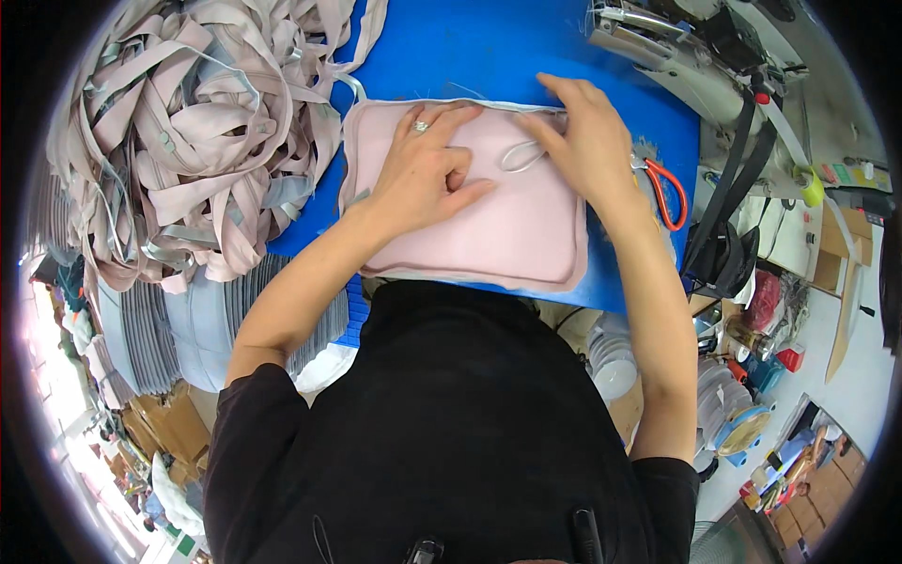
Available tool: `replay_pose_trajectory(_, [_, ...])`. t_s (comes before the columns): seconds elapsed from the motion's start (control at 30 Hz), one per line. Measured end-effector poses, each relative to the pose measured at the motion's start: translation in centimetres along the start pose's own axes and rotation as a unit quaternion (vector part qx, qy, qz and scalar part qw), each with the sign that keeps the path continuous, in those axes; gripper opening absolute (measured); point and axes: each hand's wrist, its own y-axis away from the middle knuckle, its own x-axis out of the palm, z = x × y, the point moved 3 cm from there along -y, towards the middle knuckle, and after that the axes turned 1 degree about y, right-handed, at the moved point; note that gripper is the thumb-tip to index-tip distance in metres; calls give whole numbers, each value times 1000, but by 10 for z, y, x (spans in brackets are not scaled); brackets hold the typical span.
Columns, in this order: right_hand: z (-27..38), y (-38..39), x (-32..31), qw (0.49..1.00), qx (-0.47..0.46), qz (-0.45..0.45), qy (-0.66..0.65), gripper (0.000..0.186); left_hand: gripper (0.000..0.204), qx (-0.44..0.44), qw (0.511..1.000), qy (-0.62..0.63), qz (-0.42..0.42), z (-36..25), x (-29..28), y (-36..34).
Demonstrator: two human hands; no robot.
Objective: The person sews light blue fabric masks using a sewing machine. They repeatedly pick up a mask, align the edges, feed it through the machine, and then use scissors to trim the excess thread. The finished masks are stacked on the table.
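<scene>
A pale pink, rounded rectangular fabric panel (507, 226) with a raised seam round its border lies flat before me. My left hand (427, 169) rests on its left half, a ring on one finger. Its thumb points right and some fingers are bent, with nothing visible in them. Over the far right corner is my right hand (584, 132), thumb and fingers apart; its fingertips reach past the far edge. A thin white loop (522, 158) of cord or strip shows on the panel beside the right thumb. Just right of that hand lie red-handled scissors or snips (669, 193).
A large tangled heap of pinkish straps (197, 141) covers the left side of the blue table (451, 47). A sewing machine (676, 56) stands at the far right. Stacked grey pieces (141, 329) are below the heap. White spools or cones (613, 367) sit at lower right.
</scene>
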Motion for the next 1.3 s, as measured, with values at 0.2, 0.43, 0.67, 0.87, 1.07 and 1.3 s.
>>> replay_pose_trajectory(0.2, [-8, -27, 31, 988, 97, 109, 55, 35, 82, -97, 995, -3, 15, 16, 10, 8])
replay_pose_trajectory(0.43, [-1, -19, 25, 991, 75, 84, 67, 34, 94, -123, 987, -107, 12, 14, 8, 4])
replay_pose_trajectory(0.67, [0, 17, -8, 999, 20, -34, -23, 31, 66, 6, 999, -28, 15, -30, -33, 41])
replay_pose_trajectory(0.87, [140, 47, -77, 925, -155, 51, -342, 24, 26, -45, 994, -75, -60, -62, -118, 144])
replay_pose_trajectory(1.07, [236, 58, -114, 654, -375, 68, -654, 17, 8, -380, 844, -303, -228, -2, -207, 282])
replay_pose_trajectory(1.3, [232, 57, -140, 645, -349, 166, -660, 14, 45, -516, 541, -640, -179, 88, -361, 490])
